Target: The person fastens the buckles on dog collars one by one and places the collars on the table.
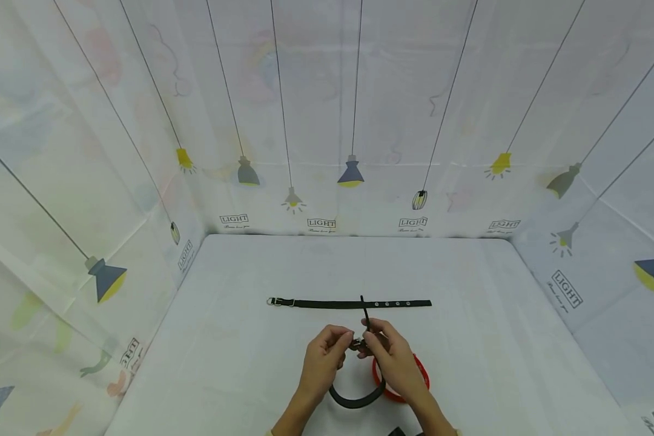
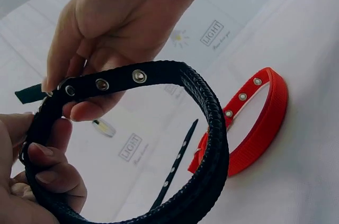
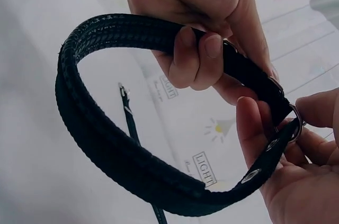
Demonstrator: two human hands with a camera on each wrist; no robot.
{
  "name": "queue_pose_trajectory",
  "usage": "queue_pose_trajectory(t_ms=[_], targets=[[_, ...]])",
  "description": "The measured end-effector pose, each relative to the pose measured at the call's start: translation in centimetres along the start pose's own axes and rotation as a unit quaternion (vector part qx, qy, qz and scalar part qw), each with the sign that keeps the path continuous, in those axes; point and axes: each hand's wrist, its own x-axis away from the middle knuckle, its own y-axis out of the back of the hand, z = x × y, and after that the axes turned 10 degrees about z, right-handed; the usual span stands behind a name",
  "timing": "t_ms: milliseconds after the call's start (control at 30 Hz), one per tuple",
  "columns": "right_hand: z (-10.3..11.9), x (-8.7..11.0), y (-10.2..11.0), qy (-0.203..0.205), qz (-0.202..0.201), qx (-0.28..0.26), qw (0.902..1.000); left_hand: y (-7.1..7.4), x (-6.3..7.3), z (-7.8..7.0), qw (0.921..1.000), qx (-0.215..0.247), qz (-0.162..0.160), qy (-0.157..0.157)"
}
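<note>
Both hands hold a black padded collar (image 1: 355,402) bent into a loop above the table. My left hand (image 1: 323,358) grips it near the buckle end, fingers curled over the band in the left wrist view. With finger and thumb my right hand (image 1: 395,360) pinches the end with metal eyelets (image 2: 139,76). That narrow end passes through the metal fitting (image 3: 296,123) between the hands, and its tip (image 2: 29,94) sticks out beyond the fingers. The fingers partly hide the buckle. A red collar (image 2: 273,128), also looped, lies on the table beside the right forearm.
A flat black collar (image 1: 327,304) lies stretched out across the white table (image 1: 240,363), beyond the hands. At the bottom edge of the head view shows part of a black object (image 1: 396,432). Printed curtains (image 1: 316,91) stand around the table's back and sides.
</note>
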Motion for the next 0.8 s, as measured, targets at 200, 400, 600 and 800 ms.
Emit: queue_pose_trajectory(t_ms=[200, 400, 600, 800], targets=[[0.12, 0.18, 0.07, 0.014, -0.020, 0.018, 0.9995, 0.03, -0.13, -0.07, 0.9999, -0.006, 0.000, 0.013], [0.01, 0.15, -0.03, 0.019, -0.042, 0.026, 0.9986, 0.06, -0.18, 0.05, 0.9996, 0.005, 0.003, 0.028], [0.25, 0.17, 0.02, 0.029, -0.068, 0.022, 0.9970, 0.08, 0.01, 0.13, 0.9998, -0.001, 0.022, 0.002], [0.37, 0.21, 0.14, 0.037, -0.085, -0.003, 0.9957, -0.08, 0.03, 0.12, 0.9986, -0.020, 0.032, -0.038]])
